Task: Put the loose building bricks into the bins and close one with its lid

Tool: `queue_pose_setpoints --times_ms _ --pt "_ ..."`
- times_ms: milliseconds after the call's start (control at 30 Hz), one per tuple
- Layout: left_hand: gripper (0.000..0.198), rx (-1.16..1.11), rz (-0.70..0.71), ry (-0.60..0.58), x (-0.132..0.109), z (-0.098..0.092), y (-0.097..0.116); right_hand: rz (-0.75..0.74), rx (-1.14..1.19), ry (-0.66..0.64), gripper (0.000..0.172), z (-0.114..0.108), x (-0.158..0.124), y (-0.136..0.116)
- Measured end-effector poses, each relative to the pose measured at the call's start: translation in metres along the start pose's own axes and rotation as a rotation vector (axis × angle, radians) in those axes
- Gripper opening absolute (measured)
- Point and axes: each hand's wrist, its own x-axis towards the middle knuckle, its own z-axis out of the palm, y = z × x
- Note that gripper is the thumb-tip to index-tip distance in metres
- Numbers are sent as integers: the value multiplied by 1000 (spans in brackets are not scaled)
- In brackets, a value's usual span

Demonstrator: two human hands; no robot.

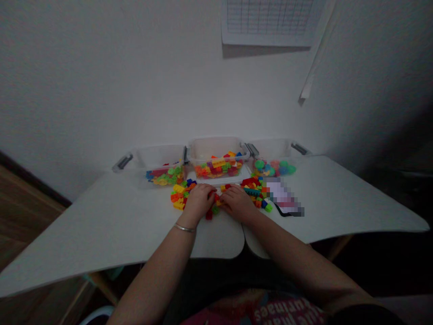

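Observation:
My left hand (199, 201), with a silver bangle at the wrist, has its fingers curled round a red building brick (217, 199) in the middle of a loose pile. Close beside it, my right hand (237, 202) is closed with the fingertips pointing at the same red brick; what lies under those fingers is hidden. Yellow and orange bricks (177, 197) lie left of my left hand. A teal long brick (252, 192) and several red, blue and green ones lie past my right hand. Another red brick (209, 215) lies just below my left fingers.
Three clear plastic boxes stand along the wall: a left box (158, 155) and a middle box (216, 144) with coloured pieces, and a right box (274, 151) with rounder pieces. A phone (284, 198), its screen pixelated, lies right on the white table (111, 225). A gap splits the tabletop's front edge.

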Motion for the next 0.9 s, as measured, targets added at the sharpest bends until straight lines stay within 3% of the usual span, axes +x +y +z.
queue_pose_setpoints --times_ms 267,433,567,700,900 --pt "21 3 6 16 -1 -1 0 224 256 235 1 -1 3 11" --pt "22 -4 -2 6 -2 -3 0 267 266 512 3 -20 19 29" --pt "22 -6 -14 11 -2 -1 -2 307 234 625 10 -39 36 50" --pt "22 -11 -5 10 -3 0 -4 357 188 604 18 -50 56 67" --pt "22 -12 3 15 -3 0 -5 381 106 348 30 -48 82 71"
